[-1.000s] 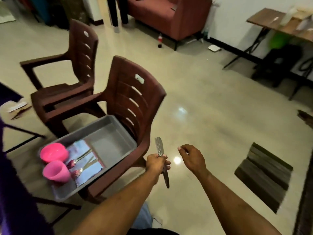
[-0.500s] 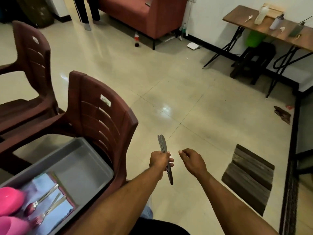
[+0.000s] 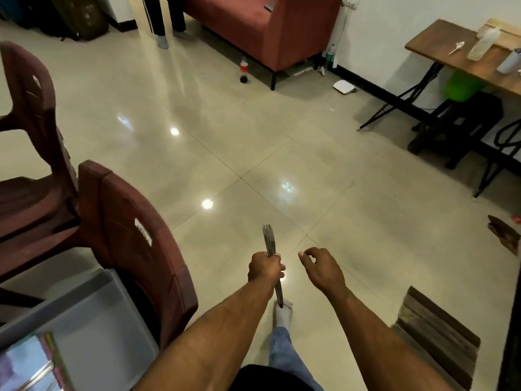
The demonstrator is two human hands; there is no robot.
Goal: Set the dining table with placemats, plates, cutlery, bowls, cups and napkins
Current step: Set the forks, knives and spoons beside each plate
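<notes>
Your left hand grips the bundled knives, blades toward 12 o'clock, above the floor. Your right hand at 3 o'clock, loosely curled, holds nothing.

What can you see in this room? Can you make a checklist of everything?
Surface: shiny tiled floor; no dining table seen.
Job's things: knives held upright; grey tub on a brown chair.
Clutter: cola bottle on the floor, dark mat.
Hands: left hand grips the knives; right hand loosely curled, holds nothing.
Cables: black cable under the side table.
Surroundings: red sofa.
</notes>
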